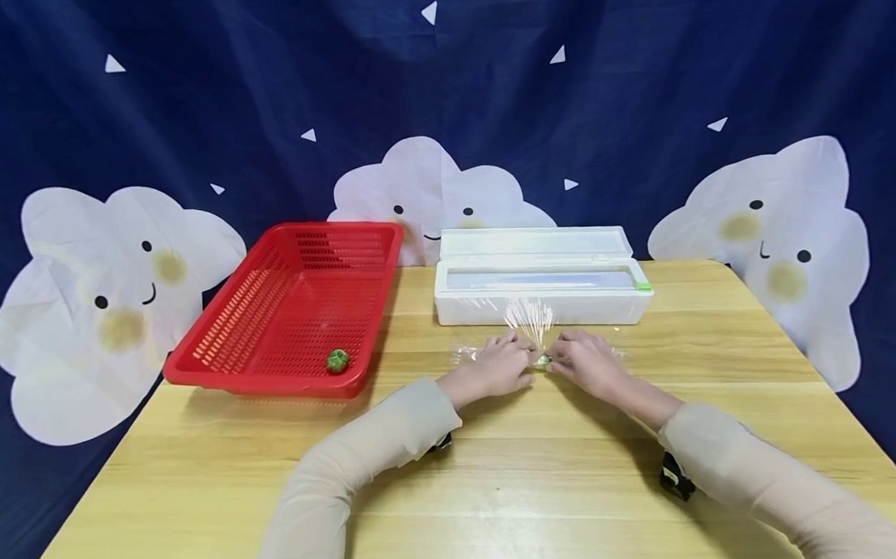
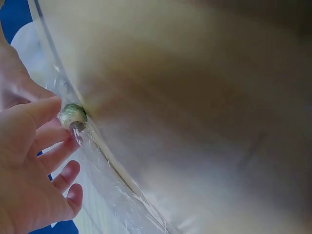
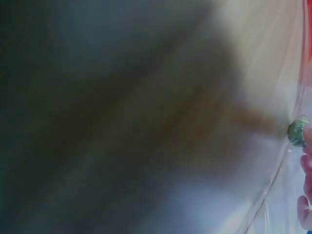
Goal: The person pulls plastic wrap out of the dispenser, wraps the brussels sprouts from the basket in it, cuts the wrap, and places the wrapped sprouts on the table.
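Between my two hands a small round green vegetable with a pale patch, perhaps a sprout, lies in clear cling film. The film spreads in creases back towards a white box and hangs over the table. My left hand pinches the wrapped vegetable with thumb and index finger, its other fingers loosely bent. From the other side my right hand has its fingertips curled at the vegetable and film. The right wrist view shows only the fingertips beside the vegetable at its right edge.
The white cling film box stands behind my hands, lid raised, a green piece at its right end. To the left is a red perforated basket holding another small green vegetable. A dark blue cloud-patterned cloth hangs behind the wooden table.
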Tool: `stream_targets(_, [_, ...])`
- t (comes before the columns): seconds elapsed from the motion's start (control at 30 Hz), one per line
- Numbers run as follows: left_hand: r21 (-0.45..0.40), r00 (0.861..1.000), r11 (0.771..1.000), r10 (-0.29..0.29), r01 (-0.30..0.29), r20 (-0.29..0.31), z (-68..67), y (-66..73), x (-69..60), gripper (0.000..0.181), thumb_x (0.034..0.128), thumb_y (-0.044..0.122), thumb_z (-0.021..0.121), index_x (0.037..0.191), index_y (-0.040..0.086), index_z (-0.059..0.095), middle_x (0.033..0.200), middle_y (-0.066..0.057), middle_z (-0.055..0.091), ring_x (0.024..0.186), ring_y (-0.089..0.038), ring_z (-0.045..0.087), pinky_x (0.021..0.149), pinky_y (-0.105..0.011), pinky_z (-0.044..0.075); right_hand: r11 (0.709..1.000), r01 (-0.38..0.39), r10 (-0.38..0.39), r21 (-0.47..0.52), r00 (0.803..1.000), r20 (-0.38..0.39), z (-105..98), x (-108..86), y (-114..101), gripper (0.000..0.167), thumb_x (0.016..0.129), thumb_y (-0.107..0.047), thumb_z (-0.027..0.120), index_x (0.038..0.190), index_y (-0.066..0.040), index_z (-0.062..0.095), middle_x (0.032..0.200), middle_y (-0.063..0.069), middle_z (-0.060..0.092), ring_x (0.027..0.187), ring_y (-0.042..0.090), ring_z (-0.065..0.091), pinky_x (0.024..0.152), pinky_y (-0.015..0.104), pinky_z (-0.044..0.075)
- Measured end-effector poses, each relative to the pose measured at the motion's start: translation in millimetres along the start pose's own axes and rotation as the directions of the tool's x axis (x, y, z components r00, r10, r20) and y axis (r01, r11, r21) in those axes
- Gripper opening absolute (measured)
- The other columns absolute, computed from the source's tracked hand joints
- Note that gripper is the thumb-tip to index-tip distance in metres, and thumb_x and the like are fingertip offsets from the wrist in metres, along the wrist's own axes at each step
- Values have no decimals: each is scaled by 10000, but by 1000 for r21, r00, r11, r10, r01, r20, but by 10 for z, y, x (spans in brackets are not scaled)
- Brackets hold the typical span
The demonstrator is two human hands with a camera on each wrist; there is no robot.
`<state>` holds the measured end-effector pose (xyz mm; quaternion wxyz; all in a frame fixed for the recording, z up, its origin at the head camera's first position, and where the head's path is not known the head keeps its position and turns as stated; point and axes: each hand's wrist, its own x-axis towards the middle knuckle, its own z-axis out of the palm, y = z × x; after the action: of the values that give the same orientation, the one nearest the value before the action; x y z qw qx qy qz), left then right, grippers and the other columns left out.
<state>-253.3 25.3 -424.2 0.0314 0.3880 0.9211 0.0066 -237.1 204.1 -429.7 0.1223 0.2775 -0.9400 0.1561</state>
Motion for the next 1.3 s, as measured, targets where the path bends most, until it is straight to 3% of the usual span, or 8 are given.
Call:
stream_targets(0.1, [16, 1000, 1000, -14, 14, -4, 9, -25, 41, 504, 880, 362, 570, 1336, 178, 463, 1355, 18, 458, 1227, -242, 356, 937, -371, 353, 999, -12, 12, 34, 1000, 3, 42, 56, 31, 139, 726, -105, 738, 826, -26, 685, 739, 37, 587, 689, 192, 547, 644, 357, 466])
stream_targets(0.2, [20, 998, 999, -27, 28, -51, 9, -49, 84, 435, 870, 352, 588, 1272, 195, 535, 1253, 11, 529, 1133, -210, 405, 881, -333, 367, 998, -21, 21, 56, 1000, 4, 60, 94, 55, 125, 722, -108, 741, 800, -28, 685, 724, 36, 585, 667, 182, 544, 619, 333, 465])
stream_targets(0.4, [-54, 981, 998, -46, 37, -187, 10, -84, 182, 96, 803, 264, 676, 862, 202, 718, 863, 73, 656, 815, -94, 513, 899, -304, 357, 996, -18, 16, 86, 1000, 16, 70, 125, 63, 108, 721, -113, 741, 782, -42, 688, 724, 35, 597, 659, 175, 551, 607, 315, 469])
stream_targets(0.57, [-116, 979, 991, -90, 69, -185, 3, -82, 225, 69, 780, 157, 698, 727, 201, 699, 742, 105, 660, 749, -78, 473, 857, -276, 358, 995, -25, 22, 93, 999, 30, 83, 123, 58, 108, 725, -109, 739, 789, -39, 689, 727, 42, 604, 664, 178, 553, 618, 325, 469])
stream_targets(0.67, [-168, 978, 980, -136, 110, -156, -9, -74, 231, 34, 768, 169, 713, 791, 194, 711, 766, 99, 664, 829, -92, 493, 891, -312, 352, 995, -46, 42, 93, 998, 44, 76, 122, 59, 109, 725, -111, 738, 794, -42, 688, 726, 36, 600, 661, 171, 543, 616, 323, 463])
stream_targets(0.93, [-253, 973, 951, -209, 178, -100, -24, -77, 228, 283, 764, 243, 723, 1040, 193, 685, 896, 69, 691, 929, -119, 554, 989, -390, 289, 993, -89, 82, 75, 992, 91, 4, 140, 71, 177, 724, -163, 742, 868, -70, 694, 739, 21, 597, 721, 197, 526, 698, 421, 386])
stream_targets(1.17, [-229, 970, 953, -224, 198, -93, -32, -115, 185, 350, 761, 272, 726, 1095, 189, 664, 1099, 67, 651, 1071, -171, 537, 1011, -402, 267, 992, -107, 98, 71, 989, 111, -21, 107, 76, 455, 722, -171, 748, 1138, -52, 610, 761, 24, 595, 782, 231, 527, 741, 460, 361])
stream_targets(1.3, [-212, 969, 957, -223, 198, -105, -43, -130, 149, 341, 766, 300, 719, 1088, 199, 670, 1115, 59, 644, 1125, -183, 502, 1034, -418, 247, 993, -83, 77, 79, 994, 82, -27, 76, 74, 517, 725, -203, 747, 1192, -56, 580, 911, 99, 611, 897, 295, 540, 796, 527, 366])
